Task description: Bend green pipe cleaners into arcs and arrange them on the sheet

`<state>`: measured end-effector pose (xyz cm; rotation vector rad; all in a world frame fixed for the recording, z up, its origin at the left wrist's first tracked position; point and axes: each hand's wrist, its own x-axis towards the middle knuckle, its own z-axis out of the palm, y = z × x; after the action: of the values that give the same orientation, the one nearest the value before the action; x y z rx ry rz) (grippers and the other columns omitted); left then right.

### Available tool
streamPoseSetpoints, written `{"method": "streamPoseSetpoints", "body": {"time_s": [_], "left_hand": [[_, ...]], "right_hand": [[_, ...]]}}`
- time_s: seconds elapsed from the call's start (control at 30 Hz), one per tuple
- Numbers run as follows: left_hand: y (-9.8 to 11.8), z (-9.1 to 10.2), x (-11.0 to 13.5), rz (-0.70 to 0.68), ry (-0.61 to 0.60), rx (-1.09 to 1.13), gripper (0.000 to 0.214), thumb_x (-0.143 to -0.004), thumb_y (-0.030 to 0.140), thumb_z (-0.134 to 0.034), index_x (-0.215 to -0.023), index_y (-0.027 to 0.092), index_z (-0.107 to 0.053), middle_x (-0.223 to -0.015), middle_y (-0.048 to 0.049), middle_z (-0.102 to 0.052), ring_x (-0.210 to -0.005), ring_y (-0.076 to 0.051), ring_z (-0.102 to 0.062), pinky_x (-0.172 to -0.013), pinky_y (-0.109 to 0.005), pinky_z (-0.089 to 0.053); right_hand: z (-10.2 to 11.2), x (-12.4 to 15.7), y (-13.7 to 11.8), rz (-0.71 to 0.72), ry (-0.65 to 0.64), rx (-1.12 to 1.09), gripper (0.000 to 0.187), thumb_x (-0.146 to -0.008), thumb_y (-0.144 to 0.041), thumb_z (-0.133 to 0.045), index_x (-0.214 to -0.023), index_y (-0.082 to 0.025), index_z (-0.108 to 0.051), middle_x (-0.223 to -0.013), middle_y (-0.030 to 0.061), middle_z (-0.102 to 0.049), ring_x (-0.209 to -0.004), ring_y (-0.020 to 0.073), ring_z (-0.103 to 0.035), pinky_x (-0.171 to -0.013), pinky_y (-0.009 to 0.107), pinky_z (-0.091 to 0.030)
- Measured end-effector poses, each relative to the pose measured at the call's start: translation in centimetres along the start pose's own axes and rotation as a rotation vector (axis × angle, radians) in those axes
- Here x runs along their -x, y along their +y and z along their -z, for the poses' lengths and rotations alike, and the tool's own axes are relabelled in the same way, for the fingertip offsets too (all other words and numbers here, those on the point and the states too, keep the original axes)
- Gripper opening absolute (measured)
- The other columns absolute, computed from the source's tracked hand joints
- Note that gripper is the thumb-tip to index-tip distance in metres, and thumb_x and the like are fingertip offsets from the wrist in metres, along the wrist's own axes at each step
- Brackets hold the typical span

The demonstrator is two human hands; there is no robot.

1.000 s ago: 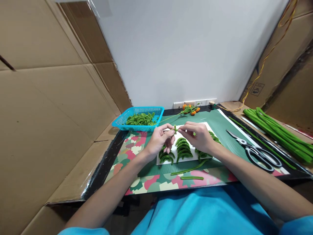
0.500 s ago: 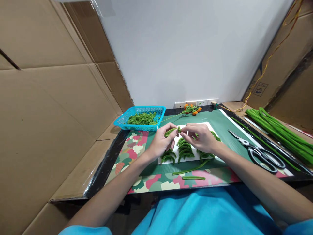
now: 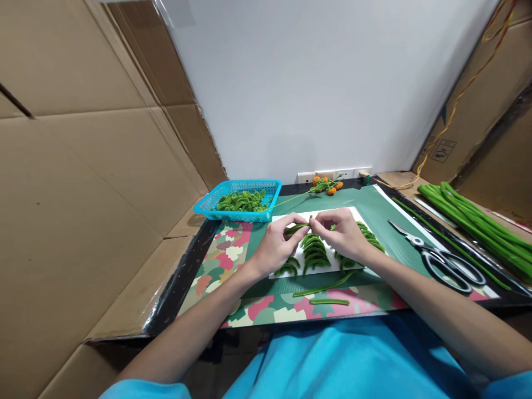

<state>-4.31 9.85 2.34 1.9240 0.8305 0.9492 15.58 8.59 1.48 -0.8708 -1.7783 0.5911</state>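
My left hand (image 3: 277, 244) and my right hand (image 3: 341, 234) meet over a white sheet (image 3: 361, 217) on the green mat. Both pinch the same short green pipe cleaner piece (image 3: 297, 228), the left hand closed along its bent body, the right hand's fingertips closed on its end. Rows of bent green pipe cleaner arches (image 3: 314, 254) lie on the white sheet just under the hands. Two loose green pieces (image 3: 328, 302) lie nearer me on the mat.
A blue basket (image 3: 208, 203) of bent green pieces stands at the back left. Scissors (image 3: 441, 257) lie to the right, beside a bundle of long green pipe cleaners (image 3: 477, 224). An orange-and-green flower stem (image 3: 326, 185) lies at the back. Cardboard walls flank both sides.
The green piece, held upright between the fingertips a second ago, now lies bent sideways in my left hand. Both hands have sunk slightly toward the white sheet.
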Motion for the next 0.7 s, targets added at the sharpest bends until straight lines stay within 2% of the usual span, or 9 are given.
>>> {"method": "streamPoseSetpoints", "body": {"time_s": [0.1, 0.23, 0.33, 0.57, 0.7], "left_hand": [[-0.1, 0.0, -0.2, 0.023, 0.005, 0.064, 0.03, -0.098, 0.047, -0.069, -0.101, 0.017, -0.065, -0.074, 0.0044, -0.055, -0.046, -0.005, -0.049, -0.043, -0.018, -0.039], [-0.3, 0.2, -0.6, 0.06, -0.008, 0.159, 0.037, -0.096, 0.052, -0.07, -0.099, 0.016, -0.064, -0.073, 0.0047, -0.054, -0.044, -0.005, -0.045, -0.039, -0.018, -0.033], [-0.4, 0.4, -0.6, 0.067, -0.016, 0.157, 0.038, -0.097, 0.054, -0.068, -0.098, 0.017, -0.062, -0.07, 0.0059, -0.051, -0.044, -0.005, -0.044, -0.04, -0.019, -0.032], [-0.5, 0.5, -0.1, -0.047, -0.045, -0.14, 0.024, -0.106, 0.041, -0.057, -0.109, 0.018, -0.065, -0.071, 0.004, -0.058, -0.065, -0.011, -0.053, -0.064, -0.022, -0.042], [-0.6, 0.6, -0.1, -0.085, -0.068, -0.236, 0.023, -0.106, 0.036, -0.056, -0.104, 0.017, -0.068, -0.075, 0.0029, -0.06, -0.067, -0.012, -0.053, -0.067, -0.024, -0.042]], "right_hand": [[0.1, -0.1, 0.0, -0.029, 0.0, -0.015, 0.043, -0.1, -0.037, -0.061, -0.062, -0.017, -0.06, -0.054, -0.0028, -0.05, -0.052, 0.01, -0.04, -0.05, 0.026, -0.028], [0.2, -0.1, 0.2, -0.026, -0.002, 0.004, 0.031, -0.101, -0.039, -0.062, -0.081, -0.016, -0.069, -0.065, -0.0003, -0.06, -0.055, 0.0114, -0.048, -0.051, 0.025, -0.033], [0.2, -0.1, 0.3, -0.007, -0.024, 0.03, 0.028, -0.103, -0.04, -0.059, -0.089, -0.017, -0.069, -0.067, -0.0005, -0.061, -0.053, 0.0113, -0.049, -0.05, 0.026, -0.032], [0.1, -0.1, 0.7, 0.058, -0.028, 0.111, 0.03, -0.104, -0.032, -0.057, -0.079, -0.018, -0.066, -0.061, -0.0023, -0.057, -0.054, 0.0109, -0.047, -0.054, 0.025, -0.033], [0.1, 0.0, 1.0, 0.14, -0.032, 0.22, 0.029, -0.103, -0.029, -0.058, -0.076, -0.019, -0.064, -0.058, -0.0039, -0.053, -0.052, 0.0101, -0.042, -0.054, 0.026, -0.03]]}}
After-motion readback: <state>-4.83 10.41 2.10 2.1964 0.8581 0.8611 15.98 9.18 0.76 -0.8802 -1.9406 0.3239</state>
